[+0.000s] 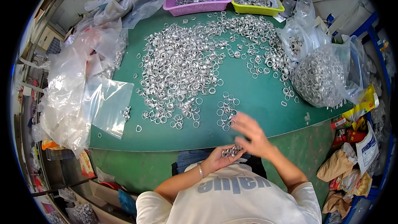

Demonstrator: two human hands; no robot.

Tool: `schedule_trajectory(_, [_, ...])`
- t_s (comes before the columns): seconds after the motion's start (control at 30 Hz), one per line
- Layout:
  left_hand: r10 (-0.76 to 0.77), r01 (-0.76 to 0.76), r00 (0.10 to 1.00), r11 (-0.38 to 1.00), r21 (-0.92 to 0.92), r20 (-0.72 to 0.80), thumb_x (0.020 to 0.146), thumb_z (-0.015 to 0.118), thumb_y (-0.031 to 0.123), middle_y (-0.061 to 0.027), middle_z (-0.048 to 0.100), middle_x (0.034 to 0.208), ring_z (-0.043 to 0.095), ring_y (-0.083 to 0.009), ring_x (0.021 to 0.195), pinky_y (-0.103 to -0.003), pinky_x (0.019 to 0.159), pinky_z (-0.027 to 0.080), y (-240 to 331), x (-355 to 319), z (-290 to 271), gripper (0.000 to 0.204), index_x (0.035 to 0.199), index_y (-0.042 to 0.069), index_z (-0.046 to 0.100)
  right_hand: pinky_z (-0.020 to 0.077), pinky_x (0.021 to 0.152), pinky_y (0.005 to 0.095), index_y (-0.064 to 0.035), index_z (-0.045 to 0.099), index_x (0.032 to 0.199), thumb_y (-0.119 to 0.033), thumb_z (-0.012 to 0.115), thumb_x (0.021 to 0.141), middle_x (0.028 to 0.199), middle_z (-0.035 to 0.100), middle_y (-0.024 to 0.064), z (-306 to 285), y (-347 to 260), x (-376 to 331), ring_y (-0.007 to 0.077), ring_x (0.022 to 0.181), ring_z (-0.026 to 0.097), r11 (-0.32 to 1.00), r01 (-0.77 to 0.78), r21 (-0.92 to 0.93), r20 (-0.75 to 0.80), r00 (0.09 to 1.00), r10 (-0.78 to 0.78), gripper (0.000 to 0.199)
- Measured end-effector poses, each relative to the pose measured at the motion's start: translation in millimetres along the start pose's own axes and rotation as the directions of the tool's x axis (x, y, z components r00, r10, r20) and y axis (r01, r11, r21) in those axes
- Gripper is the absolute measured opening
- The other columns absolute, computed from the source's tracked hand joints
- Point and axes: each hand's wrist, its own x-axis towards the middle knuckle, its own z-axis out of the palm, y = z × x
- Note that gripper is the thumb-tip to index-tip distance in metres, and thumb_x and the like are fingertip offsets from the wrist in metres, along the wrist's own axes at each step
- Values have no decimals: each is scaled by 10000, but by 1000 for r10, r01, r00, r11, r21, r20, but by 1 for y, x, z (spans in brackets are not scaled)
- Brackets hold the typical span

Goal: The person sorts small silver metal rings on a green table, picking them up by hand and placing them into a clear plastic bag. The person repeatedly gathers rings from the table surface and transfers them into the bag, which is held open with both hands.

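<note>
Rings (231,151) lie stacked in a short row in my left hand (217,157), cupped palm up at the table edge (166,145); its fingers curl around them. My right hand (251,135) hovers just above and right, fingers spread, holding nothing visible. Loose rings (226,112) lie just beyond; the main pile (178,66) farther forward, a clear bag (110,103) to the left.

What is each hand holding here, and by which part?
The left hand cups a small stack of silver metal rings in its curled fingers. The right hand hovers just above them, blurred; whether it grips any cannot be told.
</note>
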Motion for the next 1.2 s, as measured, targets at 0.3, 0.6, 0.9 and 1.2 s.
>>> schedule_trajectory(0.3, [-78, 87, 973, 996, -29, 217, 876, 529, 37, -185, 546, 1181, 574, -271, 1037, -330, 822, 539, 6, -2, -1, 366, 1220, -54, 446, 225, 1077, 507, -131, 537, 1232, -281, 631, 799, 1363, 424, 90, -15, 38, 37, 318, 1312, 313, 983, 33, -179, 254, 967, 14, 468])
schedule_trajectory(0.6, [-32, 24, 968, 999, 33, 251, 915, 469, 209, -225, 461, 1281, 430, -357, 1226, -473, 1033, 369, 1, -5, 15, 425, 1253, -46, 425, 270, 1068, 466, -89, 514, 1243, -205, 690, 741, 1361, 415, 103, -27, 16, 10, 330, 1309, 315, 992, -124, 8, 140, 983, 122, 544])
schedule_trajectory(0.9, [-63, 125, 941, 978, -168, 332, 944, 357, 350, -244, 440, 1286, 430, -414, 1193, -525, 1054, 302, 0, 7, 1, 488, 1246, -24, 439, 224, 1080, 492, -30, 494, 1225, -248, 688, 737, 1376, 384, 116, -10, -9, -21, 327, 1326, 273, 974, -106, -199, 282, 946, 160, 568])
schedule_trajectory(1.2, [-104, 133, 960, 986, -98, 259, 956, 358, 343, -174, 550, 1112, 546, -328, 1045, -482, 927, 443, 5, 14, -16, 406, 1130, 4, 500, 326, 1019, 487, -37, 598, 1083, -184, 671, 763, 1266, 507, 118, 5, -15, -48, 314, 1249, 411, 999, 43, 9, 237, 970, -44, 359])
